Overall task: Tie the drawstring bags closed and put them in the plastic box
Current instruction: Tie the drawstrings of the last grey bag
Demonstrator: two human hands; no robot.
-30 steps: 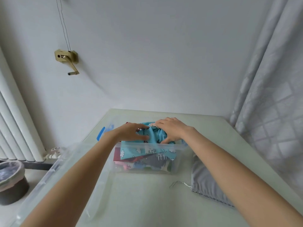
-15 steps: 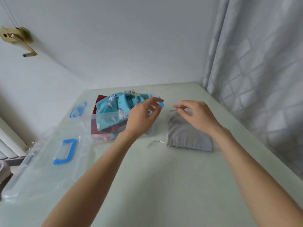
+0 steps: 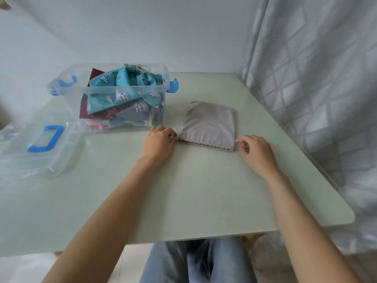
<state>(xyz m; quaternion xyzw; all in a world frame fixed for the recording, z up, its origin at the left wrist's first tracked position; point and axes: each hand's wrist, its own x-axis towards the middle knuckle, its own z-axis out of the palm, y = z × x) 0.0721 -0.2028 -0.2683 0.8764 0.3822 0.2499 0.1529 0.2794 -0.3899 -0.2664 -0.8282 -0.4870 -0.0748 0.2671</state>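
Lying flat: grey drawstring bag [image 3: 210, 123] on the table [image 3: 193, 190], just right of the plastic box [image 3: 108, 97], its gathered mouth at the near edge.
Left hand [image 3: 158, 142]: fingers curled at the bag's near-left corner, seemingly pinching the cord there.
Right hand [image 3: 256, 152]: fingertips pinched at the near-right corner.
Box contents: blue printed bag [image 3: 122, 86] on top of others.
Far left: clear lid [image 3: 36, 148].

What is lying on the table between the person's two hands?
In the head view, the grey drawstring bag lies flat between the left hand and right hand, each at one end of its near hem.
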